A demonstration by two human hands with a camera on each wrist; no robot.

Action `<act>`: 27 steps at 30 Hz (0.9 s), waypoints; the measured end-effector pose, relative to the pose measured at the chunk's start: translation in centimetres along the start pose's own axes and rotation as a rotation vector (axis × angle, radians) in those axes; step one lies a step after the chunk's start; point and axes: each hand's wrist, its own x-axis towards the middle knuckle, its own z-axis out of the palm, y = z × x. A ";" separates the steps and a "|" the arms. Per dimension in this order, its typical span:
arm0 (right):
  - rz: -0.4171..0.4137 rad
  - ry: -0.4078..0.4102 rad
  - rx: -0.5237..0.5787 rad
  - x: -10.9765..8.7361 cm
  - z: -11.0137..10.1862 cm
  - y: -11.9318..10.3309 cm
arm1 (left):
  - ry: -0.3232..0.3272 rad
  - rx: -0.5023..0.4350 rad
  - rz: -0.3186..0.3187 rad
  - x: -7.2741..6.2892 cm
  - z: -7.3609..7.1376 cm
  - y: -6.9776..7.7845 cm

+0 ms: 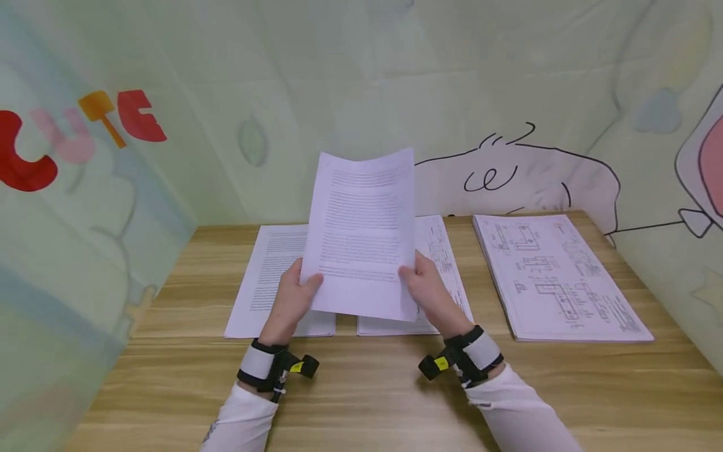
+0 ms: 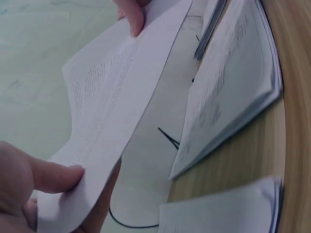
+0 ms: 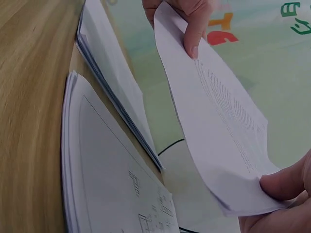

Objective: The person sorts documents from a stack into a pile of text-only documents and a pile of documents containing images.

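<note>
Both hands hold up a printed sheet of paper covered in lines of text, raised over the table and tilted toward the head camera. My left hand pinches its lower left edge, thumb on the printed face and fingers behind. On the opposite edge my right hand grips the same way, its thumb pressing the front. Below the sheet lie a stack of text pages at the left and a stack of drawing pages in the middle, each partly hidden by the held paper.
A thicker stack of technical drawings lies at the right of the wooden table. Behind the table's back edge hangs a pale printed cloth with cartoon shapes. Each wrist wears a strapped camera.
</note>
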 end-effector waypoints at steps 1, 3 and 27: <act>0.004 -0.015 -0.011 0.3 0.6 0.1 | -0.001 0.029 -0.016 0.1 -0.6 -0.3; 0.020 -0.038 -0.037 0.8 1.8 0.3 | -0.003 0.085 -0.041 0.3 -1.7 -0.8; -0.095 -0.090 -0.381 3.3 11.2 1.3 | -0.023 0.367 -0.219 0.9 -11.2 -5.4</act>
